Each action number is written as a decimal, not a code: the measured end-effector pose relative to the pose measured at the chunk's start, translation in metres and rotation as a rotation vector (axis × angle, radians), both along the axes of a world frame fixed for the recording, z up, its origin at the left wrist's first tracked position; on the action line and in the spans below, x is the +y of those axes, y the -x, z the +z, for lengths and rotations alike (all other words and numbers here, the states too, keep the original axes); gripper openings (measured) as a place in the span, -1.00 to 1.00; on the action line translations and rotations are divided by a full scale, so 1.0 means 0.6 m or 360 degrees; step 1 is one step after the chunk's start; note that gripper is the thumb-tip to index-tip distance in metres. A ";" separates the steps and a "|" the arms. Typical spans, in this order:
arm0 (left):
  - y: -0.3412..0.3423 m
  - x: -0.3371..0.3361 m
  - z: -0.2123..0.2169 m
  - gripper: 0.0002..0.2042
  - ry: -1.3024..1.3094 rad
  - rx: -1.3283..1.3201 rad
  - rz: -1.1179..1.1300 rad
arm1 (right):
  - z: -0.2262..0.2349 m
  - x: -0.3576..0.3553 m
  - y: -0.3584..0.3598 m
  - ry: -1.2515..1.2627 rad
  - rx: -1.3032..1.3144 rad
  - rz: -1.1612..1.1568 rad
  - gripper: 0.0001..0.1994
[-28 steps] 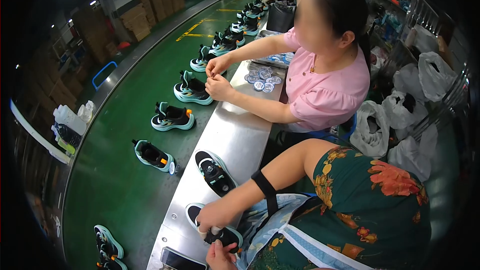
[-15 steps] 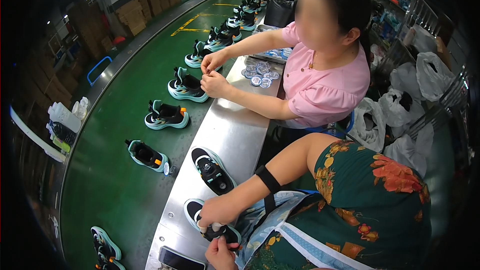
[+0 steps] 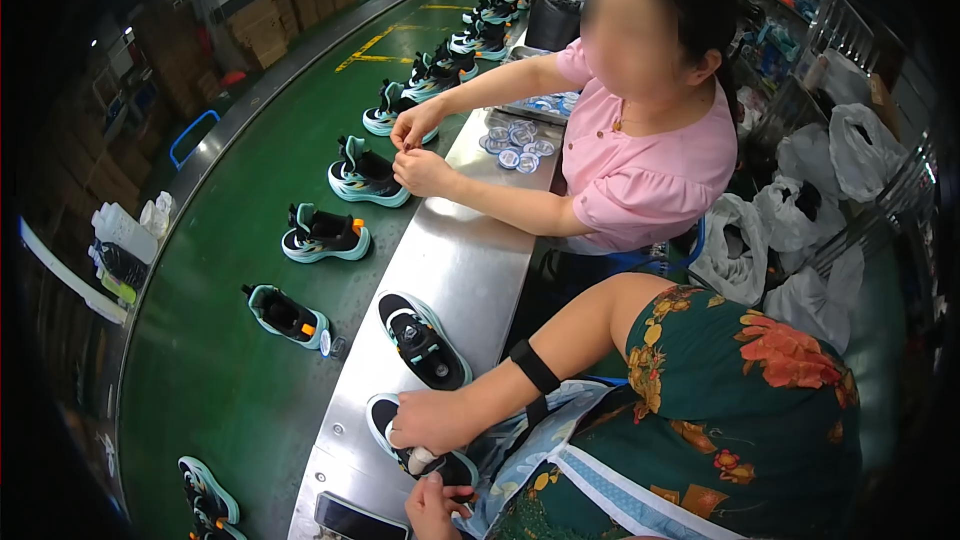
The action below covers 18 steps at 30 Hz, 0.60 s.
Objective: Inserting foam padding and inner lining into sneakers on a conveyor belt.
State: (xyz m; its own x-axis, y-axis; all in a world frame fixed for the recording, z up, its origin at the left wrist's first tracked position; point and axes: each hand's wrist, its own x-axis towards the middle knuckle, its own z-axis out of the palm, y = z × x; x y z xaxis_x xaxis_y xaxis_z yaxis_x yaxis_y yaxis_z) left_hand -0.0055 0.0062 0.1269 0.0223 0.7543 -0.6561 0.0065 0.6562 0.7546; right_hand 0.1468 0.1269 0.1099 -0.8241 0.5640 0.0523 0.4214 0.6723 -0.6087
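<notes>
Two hands, mine, work one black-and-teal shoe (image 3: 420, 455) on the steel ledge's (image 3: 470, 260) near end: left hand (image 3: 432, 420) presses flat over it, right hand (image 3: 435, 508) pinches its heel end, fingers curled tight. Round blue-and-white labels (image 3: 515, 145) lie farther along the ledge, beside a coworker. White bags (image 3: 800, 210) crowd the right; the green belt (image 3: 220, 370) offers open room.

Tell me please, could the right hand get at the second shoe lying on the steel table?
Probably yes: the second shoe lies just beyond the near shoe that the right hand grips, with only bare steel table between; but that hand is occupied.
</notes>
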 end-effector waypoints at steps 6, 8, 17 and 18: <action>0.000 -0.002 -0.015 -0.68 -0.0017 0.0099 -0.0078 | -0.021 -0.002 0.000 0.0023 0.0231 0.0181 -0.75; -0.007 -0.011 -0.020 -0.66 -0.0083 0.0178 -0.0068 | -0.031 -0.016 0.004 -0.0340 0.0179 0.0026 -0.78; -0.029 -0.009 -0.003 -0.69 -0.0089 0.0138 -0.0001 | -0.019 -0.012 0.002 -0.0043 0.0073 0.0014 -0.77; -0.028 -0.009 -0.004 -0.69 -0.0089 0.0138 -0.0005 | -0.019 -0.012 0.002 -0.0044 0.0073 0.0010 -0.77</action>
State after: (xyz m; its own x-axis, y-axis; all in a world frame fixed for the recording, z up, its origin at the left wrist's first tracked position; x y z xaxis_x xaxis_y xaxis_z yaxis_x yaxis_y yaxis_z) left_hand 0.0112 0.0011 0.1248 -0.0304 0.7899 -0.6125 0.0752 0.6128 0.7866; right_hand 0.1457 0.1195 0.0984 -0.8240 0.5567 0.1057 0.3892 0.6916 -0.6085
